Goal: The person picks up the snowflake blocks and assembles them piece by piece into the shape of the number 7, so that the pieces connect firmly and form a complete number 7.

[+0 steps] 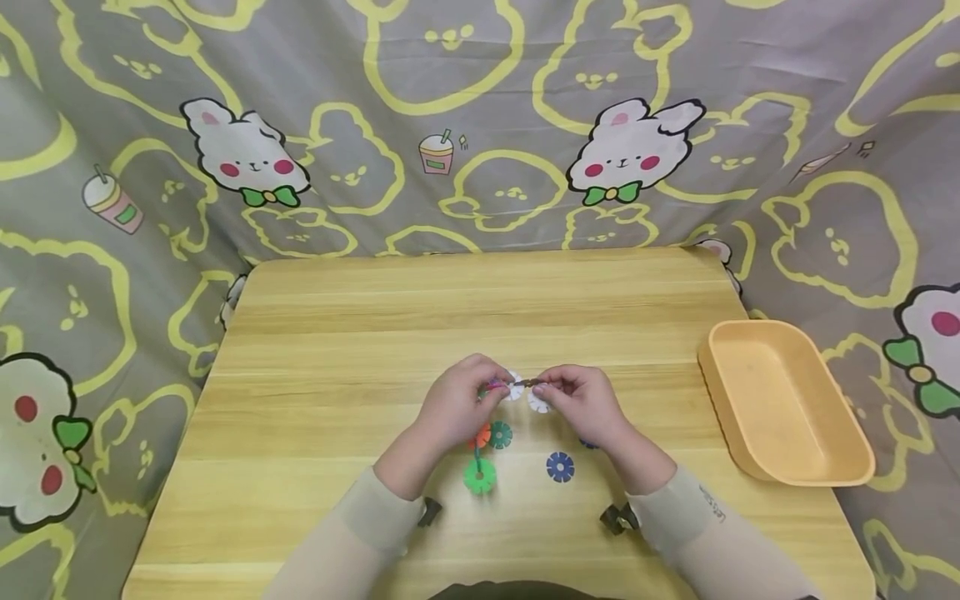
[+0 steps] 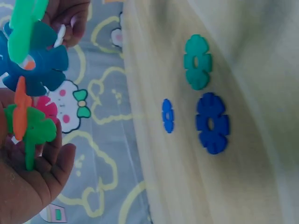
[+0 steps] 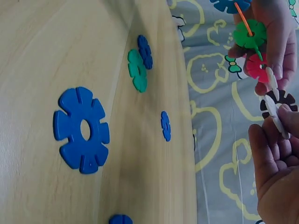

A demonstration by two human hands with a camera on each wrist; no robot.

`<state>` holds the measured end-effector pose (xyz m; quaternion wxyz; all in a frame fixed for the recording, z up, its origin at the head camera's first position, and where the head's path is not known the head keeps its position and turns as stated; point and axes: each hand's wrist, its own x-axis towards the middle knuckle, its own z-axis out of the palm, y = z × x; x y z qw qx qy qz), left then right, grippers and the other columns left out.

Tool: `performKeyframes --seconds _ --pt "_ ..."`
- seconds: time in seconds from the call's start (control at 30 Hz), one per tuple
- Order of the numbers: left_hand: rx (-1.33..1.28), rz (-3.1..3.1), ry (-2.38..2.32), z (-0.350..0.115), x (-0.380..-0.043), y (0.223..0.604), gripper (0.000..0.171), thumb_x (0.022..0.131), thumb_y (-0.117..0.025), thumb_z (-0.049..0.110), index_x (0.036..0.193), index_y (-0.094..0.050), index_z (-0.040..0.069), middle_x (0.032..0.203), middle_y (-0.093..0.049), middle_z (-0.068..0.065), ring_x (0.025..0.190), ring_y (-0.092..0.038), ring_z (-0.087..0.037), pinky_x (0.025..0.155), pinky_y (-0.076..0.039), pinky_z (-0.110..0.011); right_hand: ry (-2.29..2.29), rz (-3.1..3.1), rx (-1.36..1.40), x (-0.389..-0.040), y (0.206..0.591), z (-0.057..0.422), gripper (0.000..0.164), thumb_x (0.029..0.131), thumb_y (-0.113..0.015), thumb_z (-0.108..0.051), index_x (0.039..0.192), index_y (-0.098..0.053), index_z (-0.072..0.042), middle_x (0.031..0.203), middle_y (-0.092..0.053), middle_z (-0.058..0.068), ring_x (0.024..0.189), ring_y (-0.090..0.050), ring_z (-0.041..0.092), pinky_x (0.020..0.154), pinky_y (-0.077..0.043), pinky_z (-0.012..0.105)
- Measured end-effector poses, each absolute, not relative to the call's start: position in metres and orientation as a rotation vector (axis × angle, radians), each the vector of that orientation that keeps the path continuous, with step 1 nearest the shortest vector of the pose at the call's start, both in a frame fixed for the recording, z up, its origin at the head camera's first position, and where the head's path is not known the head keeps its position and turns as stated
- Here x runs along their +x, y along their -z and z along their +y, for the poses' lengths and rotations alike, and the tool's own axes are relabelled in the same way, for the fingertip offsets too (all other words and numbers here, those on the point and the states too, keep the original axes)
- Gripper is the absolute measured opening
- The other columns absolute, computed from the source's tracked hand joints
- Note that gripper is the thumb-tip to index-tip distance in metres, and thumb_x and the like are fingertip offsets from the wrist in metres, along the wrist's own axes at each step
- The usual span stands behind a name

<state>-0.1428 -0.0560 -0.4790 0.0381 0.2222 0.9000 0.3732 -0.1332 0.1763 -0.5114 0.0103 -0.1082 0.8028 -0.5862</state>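
Observation:
My left hand grips a chain of interlocked slotted plastic discs. In the left wrist view it runs from a bright green disc through a blue disc and an orange disc to a green one and a pink one by the fingers. My right hand pinches a white disc at the other end. Between the hands, a dark brown disc joins this to another white disc. The hands almost meet above the table.
Loose on the wooden table lie a teal disc and several blue discs, one in front of the hands. An orange plastic bin stands at the right edge. Patterned curtain surrounds the table's back and sides.

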Motion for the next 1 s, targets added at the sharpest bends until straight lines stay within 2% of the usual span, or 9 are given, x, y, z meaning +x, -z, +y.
performKeyframes --seconds 0.13,0.3,0.43,0.6,0.8,1.0 --pt "0.675 2.781 -1.059 -0.054 -0.142 0.472 0.01 0.1 -0.076 0.019 0.109 -0.08 0.018 0.113 -0.075 0.003 0.104 -0.069 -0.019 0.092 -0.057 -0.041 1.878 2.491 -0.333 -0.132 0.511 0.173 0.005 0.092 -0.08 0.0 0.096 -0.078 0.004 0.084 -0.076 0.012 0.066 -0.062 0.01 0.057 -0.051 0.02" --pt "0.667 2.774 -0.972 -0.051 -0.141 0.467 0.01 0.099 -0.078 0.024 0.107 -0.081 0.02 0.108 -0.077 0.004 0.098 -0.07 -0.017 0.087 -0.058 -0.04 1.901 2.462 -0.325 -0.129 0.51 0.166 0.004 0.091 -0.08 0.003 0.095 -0.078 0.005 0.085 -0.076 0.013 0.066 -0.063 0.009 0.057 -0.052 0.02" --pt "0.725 2.782 -0.981 -0.05 -0.141 0.469 0.008 0.101 -0.075 0.022 0.104 -0.08 0.018 0.106 -0.077 0.003 0.097 -0.073 -0.016 0.085 -0.06 -0.038 1.912 2.432 -0.329 -0.127 0.507 0.163 0.01 0.09 -0.081 0.003 0.098 -0.077 0.007 0.084 -0.076 0.015 0.066 -0.065 0.009 0.056 -0.055 0.022" --pt "0.711 2.806 -1.037 -0.054 -0.141 0.471 0.006 0.102 -0.073 0.021 0.101 -0.079 0.019 0.105 -0.078 0.005 0.087 -0.07 -0.01 0.078 -0.058 -0.034 2.025 2.383 -0.092 -0.13 0.503 0.168 0.015 0.089 -0.08 0.006 0.102 -0.074 0.01 0.077 -0.073 0.013 0.056 -0.062 0.01 0.049 -0.053 0.022" --pt "0.679 2.819 -1.028 -0.057 -0.142 0.47 0.008 0.103 -0.072 0.022 0.099 -0.078 0.02 0.098 -0.076 0.008 0.07 -0.057 -0.008 0.064 -0.05 -0.029 2.109 2.216 0.058 -0.134 0.496 0.169 0.02 0.095 -0.072 0.008 0.113 -0.068 0.016 0.088 -0.075 0.018 0.062 -0.07 0.013 0.061 -0.063 0.03" --pt "0.707 2.854 -1.043 -0.057 -0.14 0.469 0.006 0.101 -0.073 0.019 0.098 -0.079 0.018 0.098 -0.076 0.005 0.073 -0.058 -0.01 0.067 -0.051 -0.03 2.082 2.158 0.095 -0.136 0.495 0.169 0.021 0.096 -0.072 0.006 0.114 -0.068 0.016 0.086 -0.076 0.016 0.061 -0.07 0.013 0.06 -0.062 0.03"
